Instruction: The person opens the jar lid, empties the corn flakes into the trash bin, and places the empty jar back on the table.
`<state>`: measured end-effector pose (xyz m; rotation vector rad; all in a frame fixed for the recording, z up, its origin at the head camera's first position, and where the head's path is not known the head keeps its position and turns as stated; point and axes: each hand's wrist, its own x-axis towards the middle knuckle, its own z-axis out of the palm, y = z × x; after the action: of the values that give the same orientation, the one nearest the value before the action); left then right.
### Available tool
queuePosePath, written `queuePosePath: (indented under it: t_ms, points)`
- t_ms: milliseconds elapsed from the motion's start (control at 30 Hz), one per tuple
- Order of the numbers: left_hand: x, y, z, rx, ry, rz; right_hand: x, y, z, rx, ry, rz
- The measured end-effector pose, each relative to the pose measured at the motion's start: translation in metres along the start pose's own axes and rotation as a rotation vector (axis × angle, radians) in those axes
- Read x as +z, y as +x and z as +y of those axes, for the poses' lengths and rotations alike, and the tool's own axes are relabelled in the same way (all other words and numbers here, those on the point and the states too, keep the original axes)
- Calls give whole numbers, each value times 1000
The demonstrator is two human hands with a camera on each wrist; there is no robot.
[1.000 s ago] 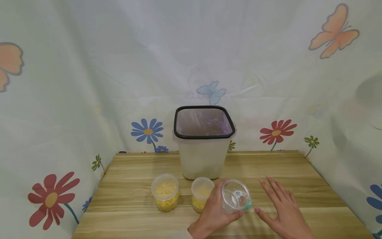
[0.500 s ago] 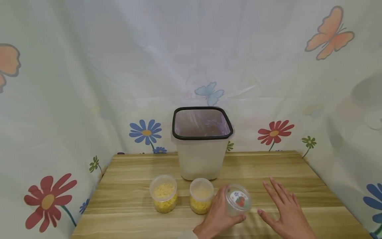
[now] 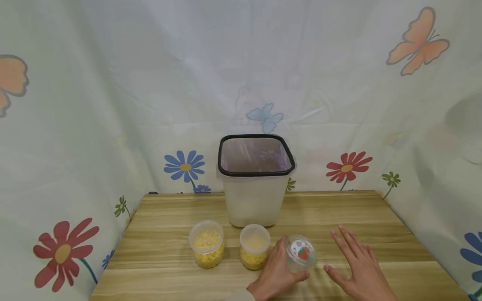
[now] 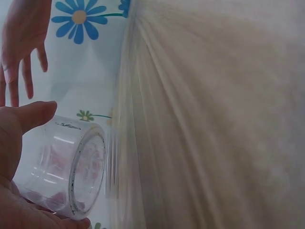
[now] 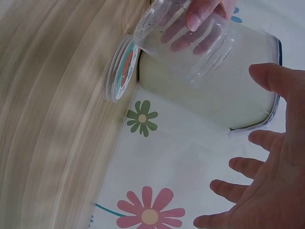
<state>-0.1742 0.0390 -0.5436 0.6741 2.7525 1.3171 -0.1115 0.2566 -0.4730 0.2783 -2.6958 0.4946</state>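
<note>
My left hand (image 3: pixel 275 267) grips a clear jar (image 3: pixel 295 266) by its side, thumb and fingers curled round it. Nothing shows inside the jar in the left wrist view (image 4: pixel 59 148). Under it, in the right wrist view, a round lid (image 5: pixel 125 71) with a strawberry label lies on the table, apart from the jar; in the head view the label shows through the jar. My right hand (image 3: pixel 359 267) is spread to the right of the jar, fingers extended, touching nothing. Left of the jar stand a smaller tub (image 3: pixel 255 246) and a wider tub (image 3: pixel 207 244), both with yellow bits.
A pale bin (image 3: pixel 254 200) with a black rim and a liner stands at the middle back of the wooden table (image 3: pixel 162 217). Behind and beside the table hangs a white sheet (image 3: pixel 180 83) printed with flowers and butterflies.
My left hand and the jar have shifted slightly right and toward me, and the jar's tilt has changed, bringing the strawberry label into view through it. My right hand has stayed nearly still.
</note>
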Motion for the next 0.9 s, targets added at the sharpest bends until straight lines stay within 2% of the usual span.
queuePosePath:
  t_ms: [267, 533, 733, 900]
  points:
    - [1, 2, -1, 26, 12, 12, -1, 1, -2, 14, -11, -20]
    - [4, 8, -4, 7, 43, -13, -2, 4, -6, 8, -22, -25]
    - [7, 14, -4, -34, 44, -30, -2, 5, -7, -2, -10, -14]
    - [11, 19, -8, -20, 32, -22, -1, 5, -8, -3, -4, -16]
